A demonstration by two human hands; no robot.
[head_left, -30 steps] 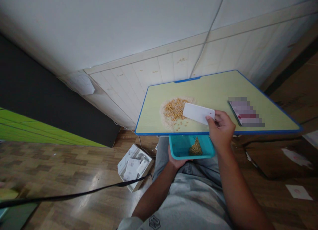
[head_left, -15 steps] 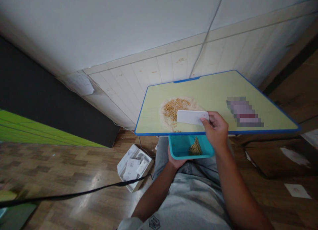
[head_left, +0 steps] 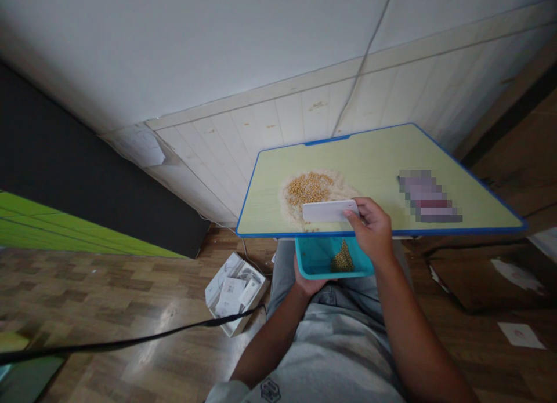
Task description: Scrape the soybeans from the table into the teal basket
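Observation:
My right hand [head_left: 373, 228] pinches one end of a flat white plastic scraper [head_left: 324, 211], held over the near side of a pile of soybeans [head_left: 308, 187]. Around the beans lies a pale grainy material, perhaps rice [head_left: 342, 185], on the yellow-green tabletop [head_left: 374, 151]. Below the table's front edge, my left hand [head_left: 307, 283] grips a turquoise plastic tub [head_left: 313, 272] from its left and underneath; most of those fingers are hidden. A small heap of beans [head_left: 343, 259] sits inside the tub, toward its right.
A pixelated flat object [head_left: 429, 197] lies on the table's right part. On the floor at left, a white box [head_left: 235, 296] holds papers and small items, with a black strap [head_left: 174, 337] running past it. A panelled wall [head_left: 261, 124] stands behind the table; a cardboard box [head_left: 483, 281] is at right.
My right hand has moved the white scraper slightly left and toward the table's front edge, with its face more tilted. My left hand and the tub have stayed in place.

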